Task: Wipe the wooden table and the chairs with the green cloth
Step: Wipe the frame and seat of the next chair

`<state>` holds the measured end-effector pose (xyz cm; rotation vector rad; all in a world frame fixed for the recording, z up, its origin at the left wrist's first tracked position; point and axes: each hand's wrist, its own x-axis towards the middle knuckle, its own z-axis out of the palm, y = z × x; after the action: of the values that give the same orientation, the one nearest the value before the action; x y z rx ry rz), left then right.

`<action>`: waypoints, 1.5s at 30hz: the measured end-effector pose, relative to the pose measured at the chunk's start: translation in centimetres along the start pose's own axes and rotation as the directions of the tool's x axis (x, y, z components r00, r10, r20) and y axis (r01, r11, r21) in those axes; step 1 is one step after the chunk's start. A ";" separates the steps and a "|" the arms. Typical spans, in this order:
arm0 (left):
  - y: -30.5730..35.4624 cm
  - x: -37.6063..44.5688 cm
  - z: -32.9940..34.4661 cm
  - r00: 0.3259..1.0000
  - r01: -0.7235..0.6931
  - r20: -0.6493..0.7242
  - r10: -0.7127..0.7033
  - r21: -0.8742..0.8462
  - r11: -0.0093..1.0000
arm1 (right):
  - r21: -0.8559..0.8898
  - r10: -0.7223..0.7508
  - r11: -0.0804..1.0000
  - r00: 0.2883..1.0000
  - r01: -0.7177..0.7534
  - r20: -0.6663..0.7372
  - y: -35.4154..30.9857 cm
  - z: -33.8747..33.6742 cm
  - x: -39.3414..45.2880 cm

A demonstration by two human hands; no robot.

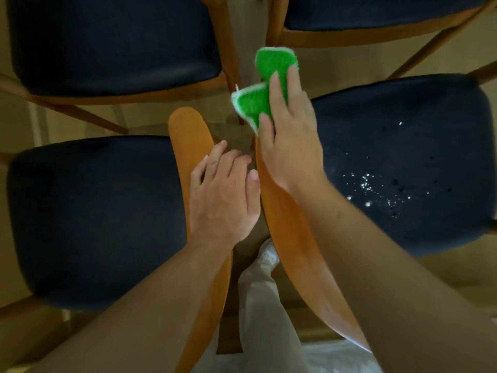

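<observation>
Your right hand holds the green cloth bunched at the far tip of the right chair's backrest. The fingers lie pressed together over it and the thumb pins the lower fold. Your left hand rests on the left chair's backrest, fingers loosely curled and holding nothing.

Risks from here:
- The cloth is folded double, with one lobe hanging free past the wood. Sweep back along the rail like that and only a narrow strip makes contact, so part of the rail would likely get skipped.
- The grip looks light. Drag on the wood could pull the cloth out from under the thumb and drop it between the chairs.
- Droplets sit on the right seat. Your forearm passes just above that edge and could smear them before the cloth gets there.
- The two near chairs stand close together, so there is a pinch risk for your left fingers in the gap.

Materials: the cloth is nubbly and bright green, with a white stitched border. The backrests are smooth, curved, orange-brown wood with rounded tips. The seats are dark navy, padded and matte, with soft corners. Two more chairs stand beyond. No table is in view.
</observation>
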<state>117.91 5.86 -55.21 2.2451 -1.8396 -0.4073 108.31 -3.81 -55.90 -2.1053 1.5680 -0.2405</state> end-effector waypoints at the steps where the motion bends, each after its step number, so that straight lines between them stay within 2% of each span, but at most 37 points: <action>1: 0.0 0.0 0.0 1.000 -0.004 0.001 0.004 -0.001 1.000 | -0.028 -0.015 0.999 0.999 0.016 0.036 0.3 0.1 -2.0; 4: 0.1 0.0 -0.3 1.000 0.006 0.031 -0.006 -0.010 1.000 | -0.165 -0.044 0.983 0.980 0.077 0.194 1.7 0.3 -10.8; 7: 0.3 0.3 -0.5 0.997 0.021 0.076 -0.021 0.005 1.000 | -0.228 -0.017 0.969 0.948 0.094 0.319 3.6 -0.7 -19.0; 11: 0.3 0.2 -0.7 0.997 0.022 0.073 -0.021 -0.012 1.000 | -0.293 0.063 0.951 0.865 0.099 0.497 4.5 -1.6 -21.9; 15: 0.2 0.1 -0.4 0.999 0.021 0.045 -0.020 -0.026 0.999 | -0.237 0.005 0.966 0.913 0.101 0.408 2.3 -1.0 -16.1; 17: 0.1 0.1 -0.2 1.000 0.012 0.017 -0.011 -0.039 0.999 | -0.280 -0.033 0.951 0.940 0.135 0.340 1.6 -0.1 -10.7; 21: 0.1 0.0 -0.1 1.000 0.014 -0.007 -0.014 -0.018 1.000 | -0.198 0.013 0.980 0.999 -0.003 0.049 0.0 0.1 1.1; 23: 0.2 0.0 0.0 1.000 0.017 0.001 -0.017 0.006 1.000 | -0.163 0.019 0.986 1.000 -0.017 0.008 -0.3 -0.1 3.0; 25: 0.1 0.0 0.0 1.000 0.021 0.012 -0.022 0.027 0.999 | -0.102 -0.001 0.995 1.000 0.001 -0.004 -0.3 0.0 1.8; 28: 0.2 0.0 0.0 0.999 0.015 0.046 -0.017 0.059 0.998 | -0.012 -0.053 0.998 0.999 0.054 0.008 0.2 -0.1 -4.7; 30: 0.1 0.0 0.0 0.999 0.009 0.051 -0.012 0.067 0.998 | -0.049 -0.072 0.996 0.991 0.078 0.117 1.4 0.2 -11.0; 32: 0.1 0.1 0.0 0.999 0.008 0.042 -0.010 0.053 0.999 | -0.122 -0.026 0.991 0.974 0.055 0.227 3.0 -0.2 -17.1; 36: 0.0 0.0 0.1 0.999 0.014 0.049 -0.018 0.077 0.997 | -0.235 0.035 0.971 0.934 0.053 0.354 5.5 -1.1 -25.0; 38: 0.0 0.0 0.2 0.999 0.009 0.044 -0.012 0.078 0.997 | -0.239 0.090 0.971 0.921 0.003 0.378 5.5 -0.9 -25.2; 40: 0.1 0.1 0.2 0.999 0.002 0.036 -0.004 0.065 0.998 | -0.215 0.113 0.976 0.941 -0.044 0.319 4.7 -0.6 -23.7; 45: 0.0 0.0 0.1 1.000 -0.014 0.010 0.013 0.051 0.999 | -0.158 0.031 0.987 0.987 -0.006 0.159 1.5 0.0 -14.4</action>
<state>117.84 5.84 -55.33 2.2662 -1.8899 -0.3728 102.39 9.36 -54.40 -2.1674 1.5542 0.0611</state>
